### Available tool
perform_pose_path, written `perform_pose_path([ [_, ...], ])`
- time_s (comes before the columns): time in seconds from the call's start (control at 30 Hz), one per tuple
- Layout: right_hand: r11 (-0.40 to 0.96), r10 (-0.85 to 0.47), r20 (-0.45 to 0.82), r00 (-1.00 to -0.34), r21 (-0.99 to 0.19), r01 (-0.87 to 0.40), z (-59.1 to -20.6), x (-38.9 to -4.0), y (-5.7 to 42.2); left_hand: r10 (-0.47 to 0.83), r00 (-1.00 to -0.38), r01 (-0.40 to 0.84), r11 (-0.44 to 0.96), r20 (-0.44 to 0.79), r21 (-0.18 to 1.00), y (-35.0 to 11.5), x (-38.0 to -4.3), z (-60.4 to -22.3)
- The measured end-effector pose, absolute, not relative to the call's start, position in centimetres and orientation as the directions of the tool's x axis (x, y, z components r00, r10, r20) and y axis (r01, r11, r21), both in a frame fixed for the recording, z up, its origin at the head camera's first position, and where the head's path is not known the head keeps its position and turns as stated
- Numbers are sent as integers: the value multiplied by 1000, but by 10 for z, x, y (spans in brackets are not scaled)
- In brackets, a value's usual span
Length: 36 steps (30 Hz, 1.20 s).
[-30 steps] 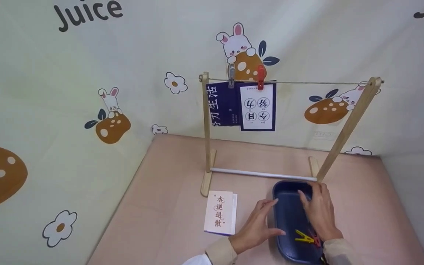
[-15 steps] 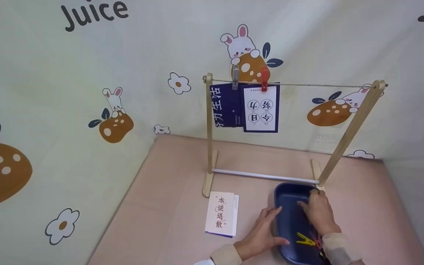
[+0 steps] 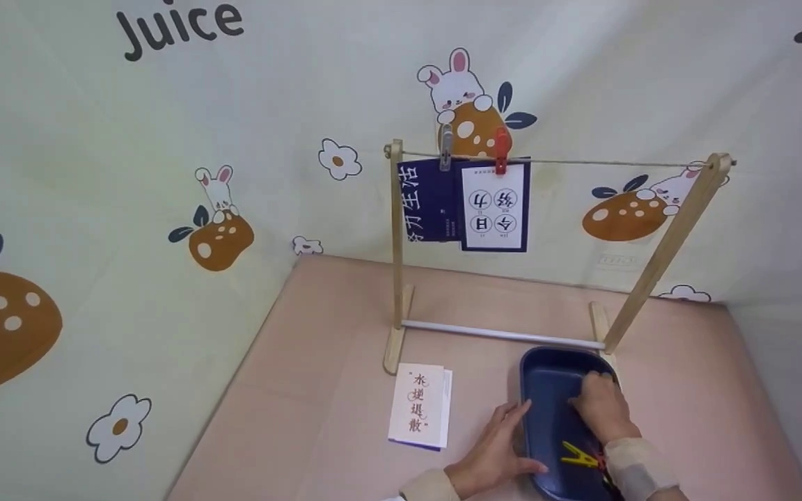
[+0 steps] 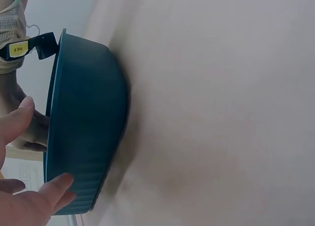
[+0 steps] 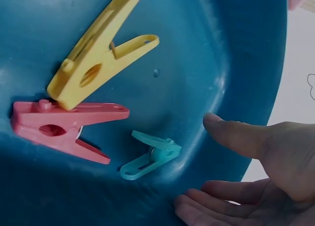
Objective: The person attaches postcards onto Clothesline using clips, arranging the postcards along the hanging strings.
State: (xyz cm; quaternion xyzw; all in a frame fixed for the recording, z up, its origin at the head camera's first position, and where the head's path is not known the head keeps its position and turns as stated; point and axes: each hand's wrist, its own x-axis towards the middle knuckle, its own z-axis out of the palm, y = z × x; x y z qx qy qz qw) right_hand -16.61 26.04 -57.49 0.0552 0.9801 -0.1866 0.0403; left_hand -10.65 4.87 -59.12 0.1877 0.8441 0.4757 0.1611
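Note:
In the head view a dark blue basin [image 3: 539, 362] stands on the table. My left hand [image 3: 488, 456] is at its left rim, fingers extended and thumb over the edge. Its fingers lie beside the outer wall in the left wrist view. My right hand [image 3: 603, 407] reaches over the right rim into the basin. Its thumb and fingers are apart, with nothing between them, in the right wrist view. A yellow clothespin [image 5: 86, 63], a pinkish-red clothespin [image 5: 59, 127] and a small teal clothespin [image 5: 152, 154] lie inside, the teal one nearest the right fingertips.
Behind the basin a wooden rack [image 3: 669, 257] holds a string. A grey clothespin [image 3: 446, 146] and a red clothespin [image 3: 501, 149] hold a dark blue card [image 3: 432, 209] and a white card with blue border [image 3: 495, 209]. Pink cards [image 3: 415, 403] lie left of the basin.
My right hand has moved from the basin's far right rim down into it and a little nearer, its fingers bending more. The left hand stays at the left rim, slightly lower in view.

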Motion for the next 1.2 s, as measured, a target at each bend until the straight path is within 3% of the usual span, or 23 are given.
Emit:
perform_pose_path([
  [0.33, 946, 22, -27, -999, -323, 29, -588, -163, 262, 486, -869, 160, 452, -92, 878, 51, -103, -601],
  [0.73, 955, 19, -19, -1000, -295, 24, -595, -165, 262, 469, -880, 172, 463, -76, 870, 50, -99, -606],
  [1.2, 937, -25, -122, -992, -348, 19, -585, -155, 263, 439, -885, 37, 403, -158, 914, 52, -97, -608],
])
